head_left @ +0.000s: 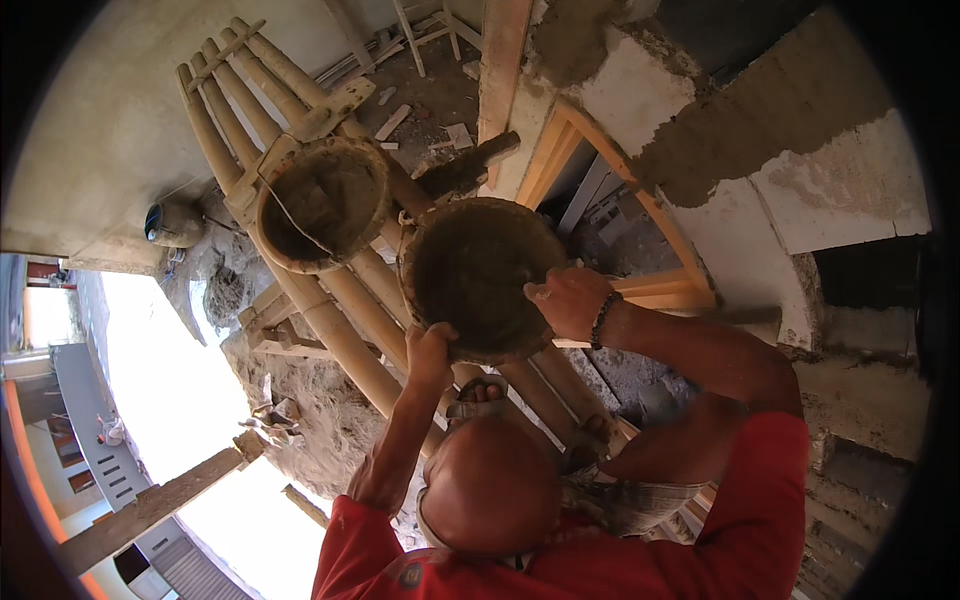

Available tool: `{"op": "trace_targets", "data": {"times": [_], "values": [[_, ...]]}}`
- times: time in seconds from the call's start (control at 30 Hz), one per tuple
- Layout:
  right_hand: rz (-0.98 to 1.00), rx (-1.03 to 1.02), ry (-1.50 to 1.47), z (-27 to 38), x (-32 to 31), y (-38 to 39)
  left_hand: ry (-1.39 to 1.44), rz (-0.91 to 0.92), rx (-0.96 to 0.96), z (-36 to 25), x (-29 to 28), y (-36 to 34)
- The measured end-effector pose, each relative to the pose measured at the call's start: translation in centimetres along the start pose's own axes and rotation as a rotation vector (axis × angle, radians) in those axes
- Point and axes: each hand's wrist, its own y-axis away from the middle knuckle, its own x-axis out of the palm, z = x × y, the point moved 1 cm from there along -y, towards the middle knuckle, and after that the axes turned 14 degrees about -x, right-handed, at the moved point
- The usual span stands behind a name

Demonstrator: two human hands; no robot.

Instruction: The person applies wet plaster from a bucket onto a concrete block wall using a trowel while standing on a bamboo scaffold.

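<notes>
My left hand point(431, 352) is closed on the lower-left rim of a round, dark bucket point(470, 270), stained with grey-brown mortar, above bamboo poles. My right hand point(570, 300) has its fingers curled over the same bucket's right rim. A second mortar-coated bucket point(322, 200) with a wire handle sits just up and left on the bamboo platform point(325, 318). A sandalled foot point(478, 398) shows below the bucket, between my arms. The bucket's underside is hidden.
A timber-framed opening point(663, 232) lies right, in a patchily plastered wall point(750, 140). A drum point(173, 225) and mortar heap point(225, 295) are down at left, beside a bright open edge crossed by a plank point(160, 510). Wood scraps point(395, 122) lie beyond the platform.
</notes>
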Motion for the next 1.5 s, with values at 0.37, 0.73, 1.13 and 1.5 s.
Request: {"op": "trace_targets", "data": {"times": [0.37, 0.73, 1.13, 1.5], "values": [[0.078, 0.096, -0.08, -1.8, -1.4, 6.3, -0.297, 0.028, -0.033, -2.7, 7.3, 2.4], [-0.155, 0.458, -0.218, 5.6, -19.3, 21.1, -0.695, 0.097, -0.2, -9.1, 17.8, 18.1], [-0.225, 0.743, -0.308, 16.3, -36.3, 31.5, -0.665, 0.01, -0.377, -13.0, 25.3, 36.3], [-0.71, 1.068, -0.616, 24.6, -43.9, 37.0, -0.916, 0.072, -0.374, -15.3, 29.6, 40.5]]}}
